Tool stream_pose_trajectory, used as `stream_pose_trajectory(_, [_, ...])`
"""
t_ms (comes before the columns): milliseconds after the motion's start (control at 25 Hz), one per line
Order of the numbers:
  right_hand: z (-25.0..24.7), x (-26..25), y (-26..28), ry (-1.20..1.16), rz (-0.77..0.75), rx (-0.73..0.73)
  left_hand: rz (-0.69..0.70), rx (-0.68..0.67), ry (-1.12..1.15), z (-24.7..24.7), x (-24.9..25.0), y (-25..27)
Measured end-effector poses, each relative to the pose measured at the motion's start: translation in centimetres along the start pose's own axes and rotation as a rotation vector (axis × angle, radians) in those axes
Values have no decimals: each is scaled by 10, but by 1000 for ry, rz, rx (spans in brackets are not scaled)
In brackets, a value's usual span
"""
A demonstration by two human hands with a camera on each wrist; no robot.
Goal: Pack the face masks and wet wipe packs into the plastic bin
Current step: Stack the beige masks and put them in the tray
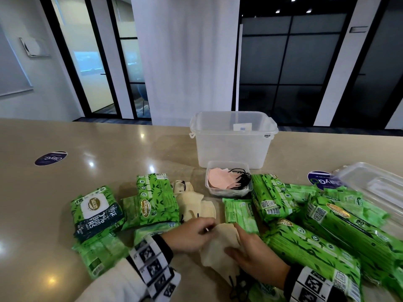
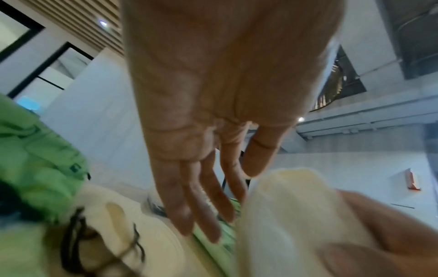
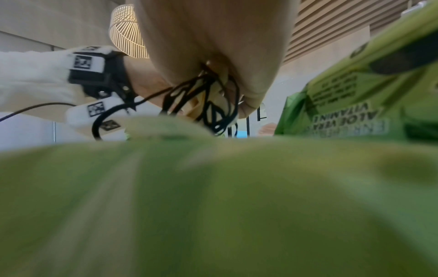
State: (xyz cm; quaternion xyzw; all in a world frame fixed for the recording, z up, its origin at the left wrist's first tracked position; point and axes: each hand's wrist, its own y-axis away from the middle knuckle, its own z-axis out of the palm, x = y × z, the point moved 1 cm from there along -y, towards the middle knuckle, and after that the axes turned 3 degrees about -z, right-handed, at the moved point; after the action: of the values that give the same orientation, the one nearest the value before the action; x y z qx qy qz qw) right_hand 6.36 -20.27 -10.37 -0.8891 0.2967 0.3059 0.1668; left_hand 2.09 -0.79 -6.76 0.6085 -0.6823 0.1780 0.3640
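My right hand (image 1: 239, 247) grips a stack of cream face masks (image 1: 218, 247) low over the table; in the right wrist view their black ear loops (image 3: 208, 101) hang from its palm (image 3: 213, 46). The fingers of my left hand (image 1: 204, 229) are straight and reach the stack's left edge (image 2: 284, 206). More cream masks (image 1: 192, 201) lie just beyond. Several green wet wipe packs (image 1: 157, 197) lie around both hands. The clear plastic bin (image 1: 233, 140) stands open farther back, with only a small card showing inside. In front of it, a small clear tub (image 1: 214, 194) holds pink masks (image 1: 220, 178).
A clear lid (image 1: 375, 188) lies at the right, behind the big wipe packs (image 1: 316, 243). Round dark stickers (image 1: 50, 158) mark the beige table (image 1: 109, 149). A white pillar and glass doors stand beyond the table's far edge.
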Motion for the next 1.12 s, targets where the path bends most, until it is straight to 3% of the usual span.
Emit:
stream_pose_trajectory(80, [0, -1, 0, 1, -8, 19, -107, 49, 17, -26, -1, -15])
stream_pose_trajectory(200, [-3, -6, 0, 39, 26, 44, -230, 235, -340, -70, -17, -56])
stream_pose_trajectory(280, [-3, -5, -1, 27, 65, 76, -350, 161, -568, -85, -30, -81])
stream_pose_trajectory(400, [-3, -3, -3, 15, 86, 128, -499, -42, -661, -90, -47, -105])
stream_pose_trajectory(600, [-7, -7, -2, 45, 72, 133, -539, -49, -708, -88, -63, -118])
stream_pose_trajectory(720, [-7, -7, -3, 60, 57, 120, -501, -25, -657, -86, -62, -111])
stream_pose_trajectory(840, [-6, -3, -4, 46, 28, 130, -406, 96, -578, -90, -54, -101])
stream_pose_trajectory(1120, [-5, 4, -3, 51, 20, 146, -46, 283, -273, -107, -21, -31])
